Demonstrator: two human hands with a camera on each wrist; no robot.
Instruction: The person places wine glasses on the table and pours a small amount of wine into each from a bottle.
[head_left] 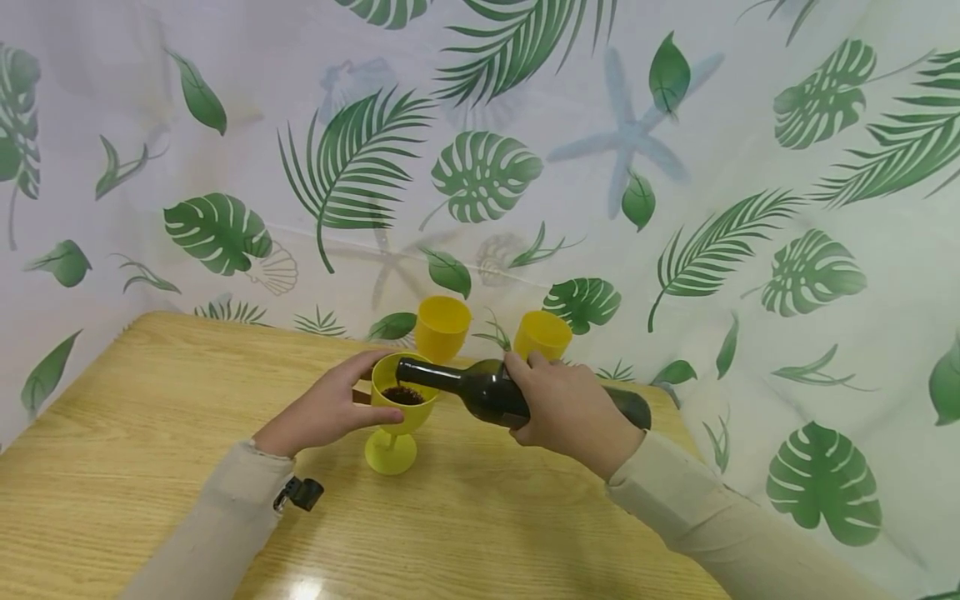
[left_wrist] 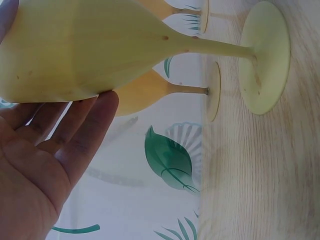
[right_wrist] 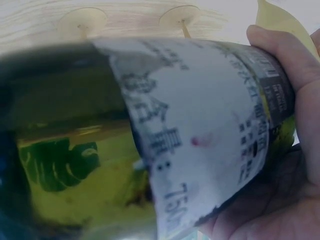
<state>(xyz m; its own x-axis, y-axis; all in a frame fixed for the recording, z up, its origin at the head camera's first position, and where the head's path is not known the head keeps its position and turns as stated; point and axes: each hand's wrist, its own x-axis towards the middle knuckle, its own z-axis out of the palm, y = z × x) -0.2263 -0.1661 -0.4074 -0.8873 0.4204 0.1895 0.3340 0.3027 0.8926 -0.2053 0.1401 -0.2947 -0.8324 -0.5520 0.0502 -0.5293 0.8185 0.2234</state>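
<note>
My left hand (head_left: 333, 406) holds a yellow goblet (head_left: 407, 419) round its bowl, thumb on the near side and fingers on the far side. The goblet stands upright, its round foot on the wooden table. Dark, frothy liquid (head_left: 402, 395) lies inside the bowl. In my right hand (head_left: 570, 410) is a dark green wine bottle (head_left: 491, 393), gripped round its body and tipped almost level. Its mouth points left, over the goblet's rim, with a thin dark stream below it. The right wrist view shows a torn, stained white label (right_wrist: 205, 115) on the bottle.
Two more yellow goblets stand behind the bottle, one left (head_left: 442, 329) and one right (head_left: 543, 333), near the back edge of the wooden table (head_left: 225, 383). A leaf-printed white curtain (head_left: 480, 242) hangs right behind. A small black clip (head_left: 305, 493) sits at my left cuff.
</note>
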